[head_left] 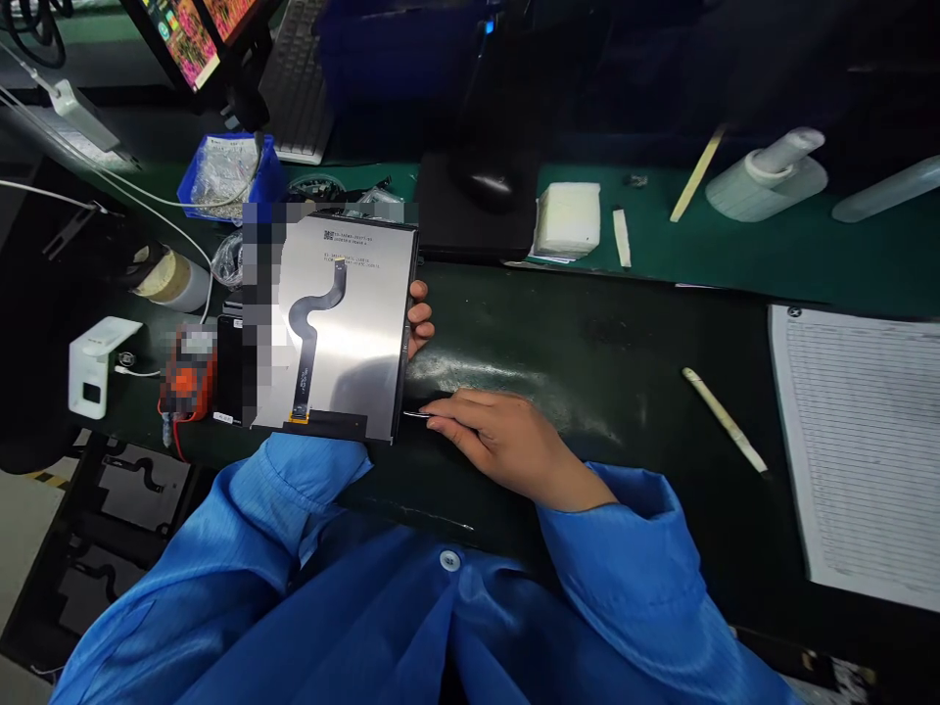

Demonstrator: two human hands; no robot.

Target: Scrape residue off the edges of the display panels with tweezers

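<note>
My left hand (420, 315) holds a rectangular display panel (359, 323) upright from behind, with only its fingertips curling round the right edge. The panel's silver back faces me, and a black flex cable (312, 333) snakes down it to the lower edge. My right hand (499, 436) lies on the dark mat at the panel's lower right corner. Its fingertips pinch a thin metal blade (415, 414), which reaches the panel's edge. The panel's left part is blurred out.
A green mat (720, 235) holds a white foam block (567, 219), wooden sticks and white bottles. A lined paper sheet (859, 450) lies at right. A keyboard (298, 88), a blue bin (227, 176) and a monitor stand behind. Dark jig trays (143, 485) sit at lower left.
</note>
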